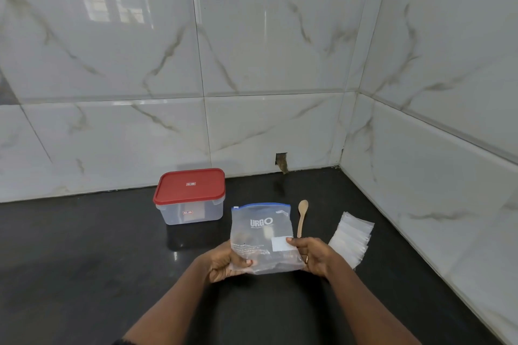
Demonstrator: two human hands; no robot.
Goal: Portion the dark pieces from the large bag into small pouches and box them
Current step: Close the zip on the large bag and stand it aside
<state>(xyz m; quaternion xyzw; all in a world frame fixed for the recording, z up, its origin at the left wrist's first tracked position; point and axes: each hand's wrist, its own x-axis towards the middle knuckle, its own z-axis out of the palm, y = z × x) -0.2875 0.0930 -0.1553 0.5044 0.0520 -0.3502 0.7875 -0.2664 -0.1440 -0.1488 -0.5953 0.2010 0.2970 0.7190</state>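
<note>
Head view, entry one: large bag [260, 235]. Location?
— Centre of the black counter [84, 246], held between both hands and apparently lifted clear of it, well short of the tiled wall. Clear plastic, white print, dark pieces settled in the lower half.

Long axis?
— Near to far, tilted upright: blue zip strip at the far top edge, closed bottom toward the body. Zip seemingly sealed; not certain.

Entry two: left hand [224, 262]. State?
— Curled round the lower left corner of the bag, thumb across the front face, fingers hidden behind.

Entry three: right hand [314, 256]?
— Gripping the right edge, thumb tip pressed on the white label, fingers behind. Set slightly farther up the bag than the left, so judged the nearer to the zip.

Bearing for the next move?
— Zip straight ahead and up from both grips, at the opposite end of the bag. Likely need: one hand kept low as anchor, the other shifted to the far edge. A judgement only.

Remaining stock?
— Flat wooden spoon [302, 217], bowl end far, just right of the bag. Fanned stack of small pouches [351, 238], just right of the right hand. Clear box [190, 213], red lid on, far left of the bag, apart from it. Nothing portioned yet, by the look of it.
</note>
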